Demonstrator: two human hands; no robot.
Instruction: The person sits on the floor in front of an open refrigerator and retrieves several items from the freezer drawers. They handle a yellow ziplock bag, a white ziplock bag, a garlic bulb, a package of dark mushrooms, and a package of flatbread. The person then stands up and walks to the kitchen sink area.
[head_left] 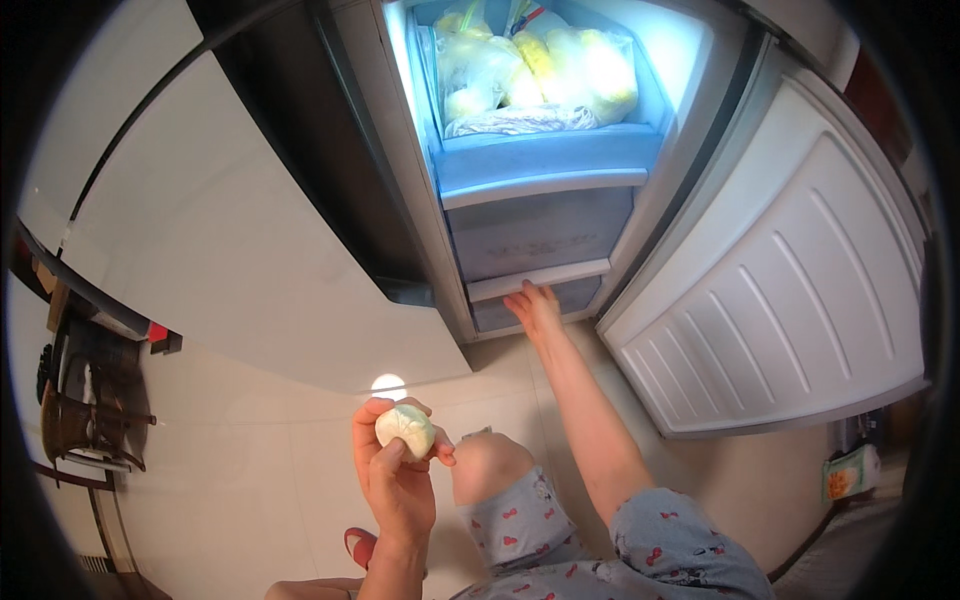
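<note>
My left hand [395, 480] holds up a small, pale, round bun [405, 432], with the thumb across its front and the fingers behind it. My right arm reaches forward, and my right hand [537, 308] grips the white handle [500, 284] of the lowest freezer drawer [496, 318] from below. That drawer looks pushed in. Above it is another closed drawer with a translucent grey front [545, 240]. The top drawer [560, 163], lit from inside, holds several clear plastic bags [500, 75] of pale and yellowish food.
The freezer door [770, 270] stands wide open on the right. A pale cabinet or appliance panel [220, 220] is at the left. A brown chair-like piece [95, 420] stands far left. A green-and-white packet [850, 472] lies at the lower right. My bent knee [490, 465] is between my arms.
</note>
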